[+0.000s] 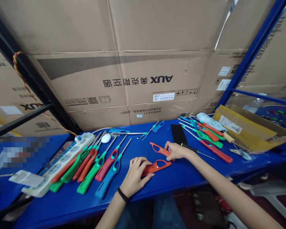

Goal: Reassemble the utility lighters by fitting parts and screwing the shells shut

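My left hand (135, 175), with a black band at the wrist, is closed around an orange lighter casing half (157, 166) close to the table's front. The trigger loop of this piece points right. Just behind it, my right hand (177, 150) pinches the end of a second orange casing half (158, 149), whose loop points left. The two pieces are apart. Left of my hands lie several long-necked gas lighters in blue (108, 178), pink (107, 166) and green (91, 176). Beyond the pieces is a blue lighter casing (158, 126) with a metal rod beside it.
A white power strip (62, 159) runs along the left side. To the right are a black phone (178, 133), a screwdriver (189, 147), more lighters (215, 151) and an open cardboard box (252, 133). A large cardboard sheet (133, 66) stands behind the blue table (193, 176).
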`<state>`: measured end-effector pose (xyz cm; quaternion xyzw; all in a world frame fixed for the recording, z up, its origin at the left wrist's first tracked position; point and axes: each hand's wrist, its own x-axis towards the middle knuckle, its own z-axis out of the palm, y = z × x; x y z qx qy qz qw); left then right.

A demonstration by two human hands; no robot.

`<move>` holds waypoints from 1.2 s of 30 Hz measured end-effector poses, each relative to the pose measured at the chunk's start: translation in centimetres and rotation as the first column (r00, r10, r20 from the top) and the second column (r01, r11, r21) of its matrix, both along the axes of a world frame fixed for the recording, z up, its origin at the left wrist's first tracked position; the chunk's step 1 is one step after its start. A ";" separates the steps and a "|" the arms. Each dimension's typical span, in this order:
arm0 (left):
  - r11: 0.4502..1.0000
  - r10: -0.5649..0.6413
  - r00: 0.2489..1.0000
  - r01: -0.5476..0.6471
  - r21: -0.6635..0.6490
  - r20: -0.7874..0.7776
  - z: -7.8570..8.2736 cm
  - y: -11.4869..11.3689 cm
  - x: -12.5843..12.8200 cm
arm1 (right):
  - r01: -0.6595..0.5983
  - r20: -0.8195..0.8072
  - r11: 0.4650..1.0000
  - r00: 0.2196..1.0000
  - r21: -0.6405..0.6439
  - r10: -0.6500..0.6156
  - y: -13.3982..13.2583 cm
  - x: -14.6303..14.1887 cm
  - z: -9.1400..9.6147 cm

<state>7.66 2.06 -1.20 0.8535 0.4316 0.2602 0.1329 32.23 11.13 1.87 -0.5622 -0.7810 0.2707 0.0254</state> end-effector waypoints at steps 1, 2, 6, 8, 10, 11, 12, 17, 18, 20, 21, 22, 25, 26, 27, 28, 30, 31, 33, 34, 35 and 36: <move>1.000 0.008 1.000 -0.008 0.000 0.004 0.0 0.0 0.0 | -0.006 -0.012 1.000 1.000 0.020 0.007 0.0 -0.1 -0.1; 1.000 0.015 1.000 -0.015 0.000 0.008 0.0 0.0 -0.1 | -0.013 -0.024 0.999 1.000 0.050 0.014 0.1 -0.2 -0.2; 0.999 0.032 0.999 -0.032 -0.006 0.010 -0.1 0.1 -0.1 | -0.049 -0.088 0.980 0.994 0.193 0.067 0.1 -0.4 -0.6; 0.999 0.034 0.999 -0.034 -0.007 0.006 -0.2 0.1 -0.1 | -0.068 -0.122 0.965 0.987 0.253 0.102 -0.1 -0.7 -0.6; 0.999 0.033 0.999 -0.033 -0.009 0.001 -0.1 0.1 -0.1 | -0.092 -0.149 0.949 0.979 0.302 0.142 -0.4 -1.0 -0.6; 0.999 0.033 0.999 -0.033 -0.009 -0.001 -0.1 0.1 -0.1 | -0.102 -0.159 0.942 0.974 0.321 0.160 -0.6 -1.2 -0.5; 0.999 0.034 0.999 -0.034 -0.009 -0.003 -0.1 0.1 -0.1 | -0.109 -0.169 0.936 0.970 0.336 0.174 -0.7 -1.3 -0.4; 0.998 0.059 0.998 -0.059 -0.004 -0.010 0.0 0.1 -0.1 | 0.009 -0.222 0.918 0.971 0.397 0.086 -0.6 -0.9 -0.8; 0.998 0.063 0.998 -0.063 -0.004 -0.010 0.0 0.1 -0.1 | 0.047 -0.225 0.915 0.973 0.401 0.048 -0.5 -0.6 -1.1; 0.998 0.068 0.998 -0.068 -0.002 -0.011 0.0 0.1 -0.1 | 0.081 -0.223 0.914 0.975 0.398 0.011 -0.4 -0.3 -1.7; 0.997 0.072 0.997 -0.072 -0.001 -0.011 0.0 0.1 -0.1 | 0.076 -0.230 0.916 0.973 0.393 0.018 -0.4 -0.2 -2.0; 0.997 0.076 0.997 -0.076 0.000 -0.010 0.0 0.1 -0.1 | 0.064 -0.246 0.920 0.968 0.387 0.037 -0.4 -0.3 -2.3; 0.996 0.089 0.996 -0.089 0.006 -0.004 0.0 0.2 -0.1 | 0.039 -0.320 0.923 0.943 0.383 0.093 -0.5 -0.9 -2.8; 0.996 0.094 0.996 -0.094 0.007 -0.001 0.0 0.2 -0.1 | 0.034 -0.340 0.923 0.934 0.384 0.107 -0.4 -1.2 -2.9; 0.995 0.100 0.995 -0.100 0.007 0.000 0.0 0.2 -0.1 | 0.028 -0.351 0.922 0.929 0.385 0.118 -0.4 -1.5 -3.0; 0.994 0.109 0.994 -0.109 0.007 0.001 -0.1 0.3 -0.1 | 0.020 -0.356 0.922 0.926 0.387 0.129 -0.2 -1.7 -3.1; 0.991 0.131 0.991 -0.131 0.010 0.006 -0.2 0.2 -0.1 | 0.009 -0.378 0.915 0.913 0.403 0.157 0.1 -1.9 -3.4; 0.990 0.144 0.990 -0.144 0.013 0.012 -0.4 0.2 -0.1 | 0.026 -0.412 0.908 0.896 0.419 0.164 0.4 -1.9 -3.6; 0.984 0.178 0.984 -0.178 0.018 0.028 -0.6 0.2 -0.2 | 0.119 -0.513 0.884 0.845 0.452 0.148 0.7 -1.8 -4.0; 0.980 0.200 0.979 -0.200 0.019 0.037 -0.6 0.3 -0.2 | 0.181 -0.562 0.869 0.817 0.461 0.128 0.9 -1.6 -4.2; 0.974 0.224 0.974 -0.225 0.020 0.042 -0.6 0.6 -0.2 | 0.238 -0.600 0.854 0.793 0.463 0.104 1.0 -1.5 -4.4; 0.968 0.250 0.967 -0.251 0.022 0.039 -0.4 0.9 -0.2 | 0.281 -0.621 0.842 0.780 0.462 0.080 1.0 -1.4 -4.5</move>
